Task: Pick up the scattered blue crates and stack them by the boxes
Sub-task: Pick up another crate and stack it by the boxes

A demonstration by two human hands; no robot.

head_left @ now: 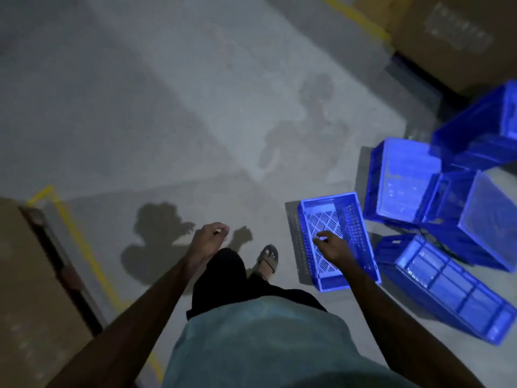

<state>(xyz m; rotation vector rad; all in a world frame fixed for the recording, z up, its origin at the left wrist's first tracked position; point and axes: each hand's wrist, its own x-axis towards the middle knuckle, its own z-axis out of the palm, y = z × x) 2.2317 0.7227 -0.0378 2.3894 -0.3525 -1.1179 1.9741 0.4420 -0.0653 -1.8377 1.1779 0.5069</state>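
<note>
The grey floor is filling the frame, with cardboard boxes sitting upper right. Tumbled blue crates are lying at the right edge, and a latticed crate is standing upright beside them. The right grip is hovering over it, fingers loose, holding nothing. The left grip is hanging loosely curled at centre, holding nothing.

Grey floor: blue crates, cardboard boxes

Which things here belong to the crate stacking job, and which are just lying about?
Job: slotted blue crate below the right hand; tipped blue crates beside it; cardboard boxes behind them.
Just there: yellow floor tape; dark floor stain.
</note>
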